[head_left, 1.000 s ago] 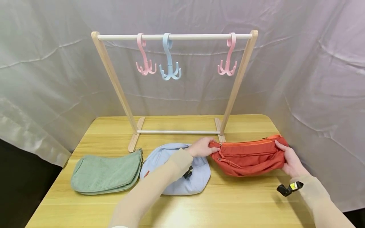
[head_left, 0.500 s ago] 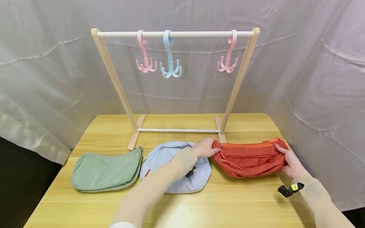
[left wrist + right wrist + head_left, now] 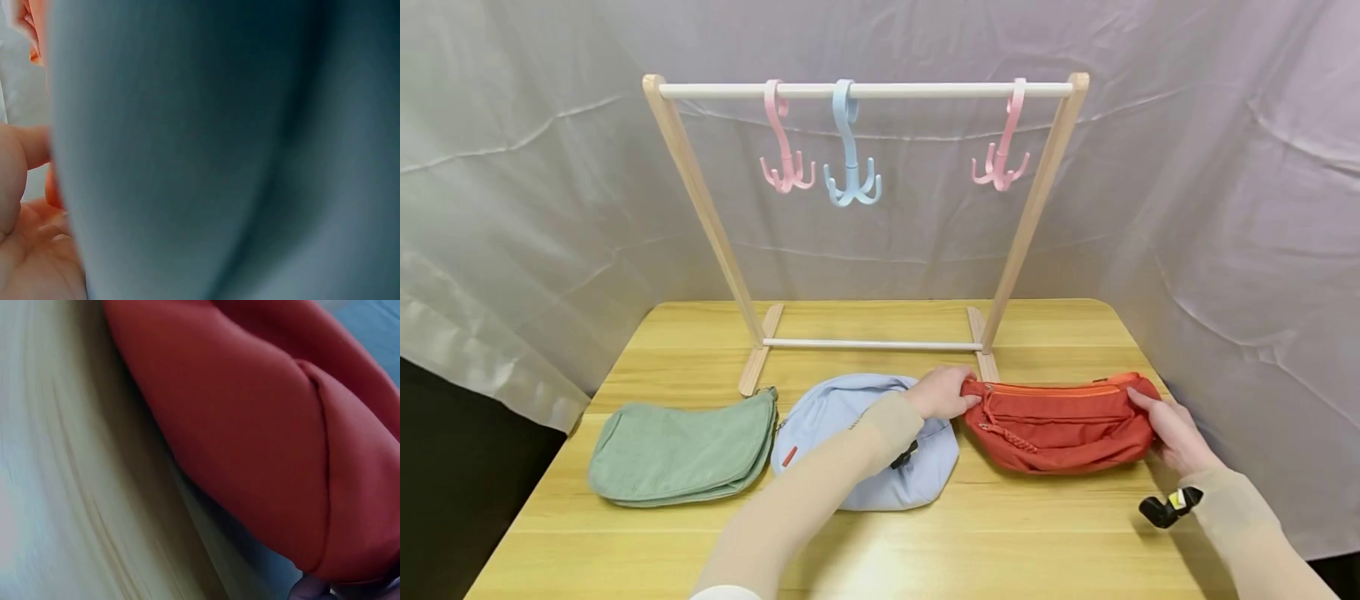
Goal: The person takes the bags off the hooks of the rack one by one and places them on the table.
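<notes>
A red waist bag (image 3: 1067, 427) with an orange zipper lies at the right of the table, its front facing me. My left hand (image 3: 942, 392) pinches its left top corner, while my right hand (image 3: 1176, 433) grips the right end, thumb in front. Beneath my left forearm lies a light blue bag (image 3: 842, 412) with a small red tag. Blurred blue-grey fabric (image 3: 175, 150) fills most of the left wrist view, hiding much of that hand's work. In the right wrist view the red bag (image 3: 237, 444) appears close up, and only fingertips show at the bottom.
A green corduroy pouch (image 3: 681, 454) lies at the left of the wooden table (image 3: 970, 550). Behind stands a rack with a white top bar (image 3: 925, 90). Two pink hooks (image 3: 786, 171) and a blue hook (image 3: 852, 179) hang from it. Grey curtains surround the table.
Both hands keep their hold on the red bag. It has shifted slightly right and down in the head view, and its right end sits a little lower.
</notes>
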